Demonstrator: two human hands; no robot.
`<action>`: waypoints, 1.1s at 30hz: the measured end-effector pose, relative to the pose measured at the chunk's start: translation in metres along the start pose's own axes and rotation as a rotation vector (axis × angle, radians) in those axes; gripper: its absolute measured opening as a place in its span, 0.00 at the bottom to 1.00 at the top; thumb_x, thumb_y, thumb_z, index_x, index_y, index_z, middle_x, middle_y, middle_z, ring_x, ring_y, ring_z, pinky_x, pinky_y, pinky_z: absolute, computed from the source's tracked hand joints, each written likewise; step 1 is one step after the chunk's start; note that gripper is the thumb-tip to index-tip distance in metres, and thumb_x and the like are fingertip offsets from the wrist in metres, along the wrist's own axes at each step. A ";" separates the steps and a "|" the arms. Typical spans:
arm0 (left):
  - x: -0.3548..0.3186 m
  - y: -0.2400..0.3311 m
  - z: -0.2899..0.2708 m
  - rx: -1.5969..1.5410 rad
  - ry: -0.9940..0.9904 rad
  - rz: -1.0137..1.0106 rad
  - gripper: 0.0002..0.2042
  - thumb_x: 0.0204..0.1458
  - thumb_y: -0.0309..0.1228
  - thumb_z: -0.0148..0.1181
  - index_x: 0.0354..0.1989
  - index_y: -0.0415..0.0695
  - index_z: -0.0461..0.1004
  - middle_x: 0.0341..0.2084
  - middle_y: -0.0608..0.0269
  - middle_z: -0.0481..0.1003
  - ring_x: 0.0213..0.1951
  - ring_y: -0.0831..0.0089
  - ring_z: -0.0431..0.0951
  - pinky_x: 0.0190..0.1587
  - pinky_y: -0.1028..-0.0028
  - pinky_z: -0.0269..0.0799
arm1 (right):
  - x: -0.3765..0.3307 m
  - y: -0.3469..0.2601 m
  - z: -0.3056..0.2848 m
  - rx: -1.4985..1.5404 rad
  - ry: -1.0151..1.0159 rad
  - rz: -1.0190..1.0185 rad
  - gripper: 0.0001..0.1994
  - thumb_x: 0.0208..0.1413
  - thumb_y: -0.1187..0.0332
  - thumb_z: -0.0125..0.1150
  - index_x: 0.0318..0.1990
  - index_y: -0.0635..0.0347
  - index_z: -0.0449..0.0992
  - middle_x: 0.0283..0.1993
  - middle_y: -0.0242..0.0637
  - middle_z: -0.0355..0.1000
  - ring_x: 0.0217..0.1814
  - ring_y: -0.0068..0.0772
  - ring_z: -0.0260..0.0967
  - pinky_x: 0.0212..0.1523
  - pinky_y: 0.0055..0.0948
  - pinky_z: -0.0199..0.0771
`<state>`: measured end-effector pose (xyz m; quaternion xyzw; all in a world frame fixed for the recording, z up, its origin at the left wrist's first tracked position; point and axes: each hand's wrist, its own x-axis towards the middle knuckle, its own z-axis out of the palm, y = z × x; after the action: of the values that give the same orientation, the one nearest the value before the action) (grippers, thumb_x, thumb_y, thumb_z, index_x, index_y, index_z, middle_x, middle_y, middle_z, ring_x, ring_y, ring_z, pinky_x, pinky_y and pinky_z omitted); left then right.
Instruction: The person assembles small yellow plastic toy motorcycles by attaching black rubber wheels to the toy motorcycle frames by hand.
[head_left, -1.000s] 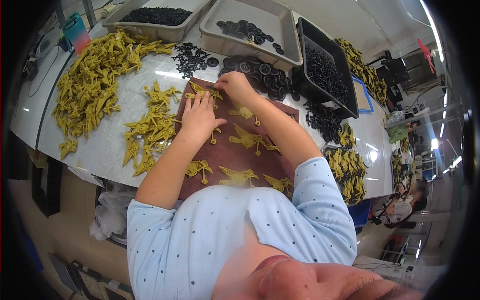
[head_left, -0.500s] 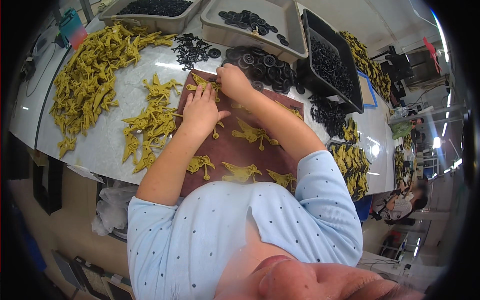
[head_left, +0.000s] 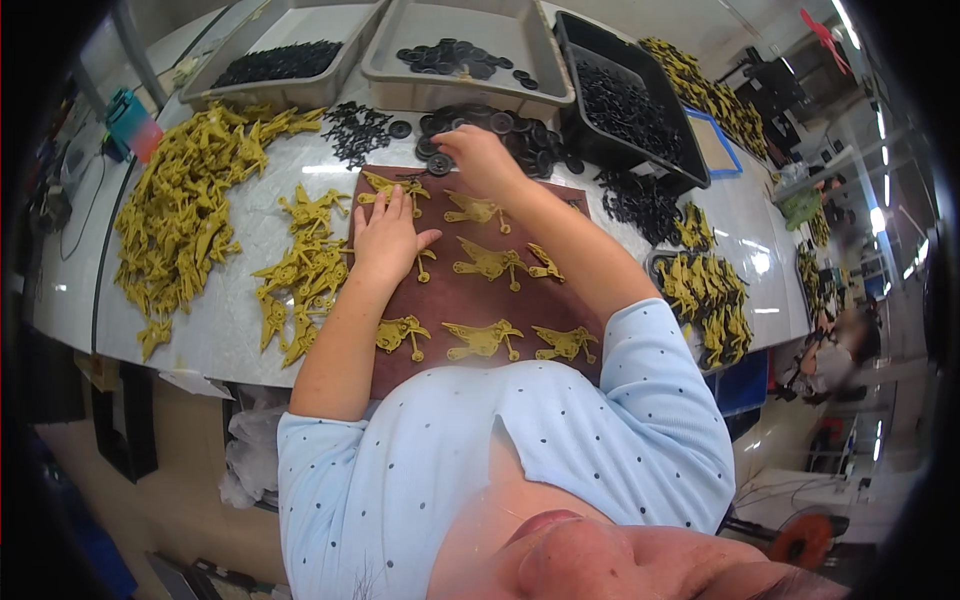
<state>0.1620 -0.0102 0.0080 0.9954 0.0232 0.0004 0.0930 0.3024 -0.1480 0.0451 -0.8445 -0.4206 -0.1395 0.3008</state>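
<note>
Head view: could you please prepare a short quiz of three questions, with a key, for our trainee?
1. Which hand is nearer the piled black wheels: A) left, B) right?
2. True or false: the largest heap of yellow parts lies left of the brown mat.
3. Fill in: beside the two grey bins, the third bin is ____.

Key: 1. B, the right hand; 2. true; 3. black.

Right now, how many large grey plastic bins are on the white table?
2: far-left grey bin holding small black parts, far-centre grey bin holding round black wheels.
</note>
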 end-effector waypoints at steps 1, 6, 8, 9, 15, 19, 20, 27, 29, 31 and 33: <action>-0.001 0.000 0.000 0.001 0.002 0.022 0.38 0.51 0.59 0.47 0.63 0.41 0.58 0.66 0.59 0.53 0.67 0.63 0.51 0.65 0.51 0.45 | -0.004 0.005 -0.016 0.007 -0.015 0.026 0.09 0.51 0.70 0.59 0.40 0.61 0.79 0.36 0.48 0.74 0.40 0.48 0.72 0.43 0.36 0.71; -0.006 0.002 0.000 -0.007 -0.004 -0.056 0.38 0.52 0.59 0.47 0.63 0.40 0.58 0.66 0.59 0.52 0.67 0.61 0.50 0.65 0.49 0.45 | -0.033 0.066 -0.118 -0.079 -0.113 0.353 0.15 0.45 0.81 0.54 0.41 0.61 0.79 0.38 0.47 0.77 0.40 0.39 0.76 0.42 0.31 0.74; -0.003 0.005 0.005 -0.031 0.010 -0.051 0.37 0.53 0.58 0.47 0.63 0.40 0.58 0.66 0.58 0.52 0.67 0.60 0.49 0.64 0.49 0.45 | -0.064 0.115 -0.153 -0.217 -0.120 0.383 0.13 0.44 0.82 0.54 0.38 0.63 0.79 0.34 0.45 0.77 0.40 0.34 0.76 0.40 0.30 0.74; -0.002 0.005 0.008 -0.028 0.031 -0.066 0.36 0.54 0.57 0.47 0.62 0.39 0.59 0.66 0.56 0.53 0.67 0.59 0.50 0.64 0.49 0.46 | -0.074 0.118 -0.167 -0.252 -0.198 0.455 0.08 0.49 0.78 0.57 0.37 0.61 0.80 0.37 0.43 0.77 0.40 0.38 0.76 0.42 0.30 0.73; -0.004 0.012 -0.020 -0.079 0.121 -0.052 0.30 0.56 0.52 0.47 0.58 0.39 0.65 0.62 0.51 0.59 0.63 0.54 0.57 0.63 0.49 0.49 | -0.132 0.141 -0.158 -0.489 -0.292 0.775 0.13 0.47 0.59 0.66 0.32 0.61 0.81 0.32 0.45 0.77 0.37 0.45 0.74 0.40 0.37 0.73; -0.017 0.014 -0.044 -0.193 0.248 -0.034 0.26 0.57 0.49 0.49 0.55 0.40 0.68 0.60 0.49 0.61 0.61 0.51 0.60 0.61 0.49 0.51 | -0.141 0.144 -0.134 -0.581 -0.282 0.926 0.17 0.44 0.55 0.67 0.32 0.60 0.80 0.34 0.46 0.76 0.39 0.46 0.74 0.40 0.38 0.73; -0.022 0.015 -0.052 -0.191 0.251 -0.033 0.26 0.57 0.49 0.49 0.55 0.40 0.68 0.60 0.49 0.61 0.61 0.51 0.60 0.61 0.49 0.51 | -0.146 0.155 -0.131 -0.580 -0.279 0.925 0.17 0.44 0.55 0.67 0.32 0.60 0.80 0.34 0.46 0.76 0.39 0.46 0.74 0.40 0.38 0.73; -0.068 0.004 -0.070 -0.185 0.272 -0.005 0.25 0.55 0.46 0.53 0.55 0.39 0.69 0.60 0.48 0.61 0.62 0.51 0.59 0.61 0.51 0.53 | -0.143 0.150 -0.152 -0.360 -0.254 0.880 0.15 0.38 0.61 0.71 0.28 0.64 0.75 0.30 0.43 0.75 0.33 0.38 0.73 0.36 0.34 0.71; -0.071 -0.002 -0.061 -0.187 0.260 -0.007 0.25 0.55 0.46 0.53 0.54 0.39 0.69 0.60 0.48 0.61 0.62 0.51 0.59 0.61 0.52 0.54 | -0.143 0.147 -0.158 -0.320 -0.203 0.882 0.14 0.39 0.64 0.71 0.30 0.64 0.77 0.29 0.43 0.75 0.32 0.34 0.72 0.35 0.32 0.71; -0.075 -0.006 -0.048 -0.256 0.228 0.024 0.26 0.53 0.46 0.55 0.54 0.38 0.69 0.60 0.49 0.61 0.62 0.52 0.59 0.61 0.53 0.54 | -0.143 0.147 -0.162 -0.254 -0.223 0.899 0.14 0.41 0.65 0.70 0.33 0.64 0.77 0.31 0.43 0.76 0.33 0.34 0.73 0.35 0.32 0.71; -0.080 -0.005 -0.037 -0.183 0.226 0.049 0.26 0.53 0.46 0.56 0.54 0.38 0.69 0.60 0.48 0.61 0.62 0.52 0.59 0.61 0.53 0.54 | -0.137 0.139 -0.161 -0.172 -0.237 0.964 0.15 0.47 0.69 0.64 0.43 0.63 0.77 0.36 0.45 0.77 0.37 0.34 0.74 0.38 0.32 0.71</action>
<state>0.0817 -0.0021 0.0438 0.9766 0.0091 0.1169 0.1804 0.3329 -0.3991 0.0497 -0.9745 -0.0011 0.0782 0.2105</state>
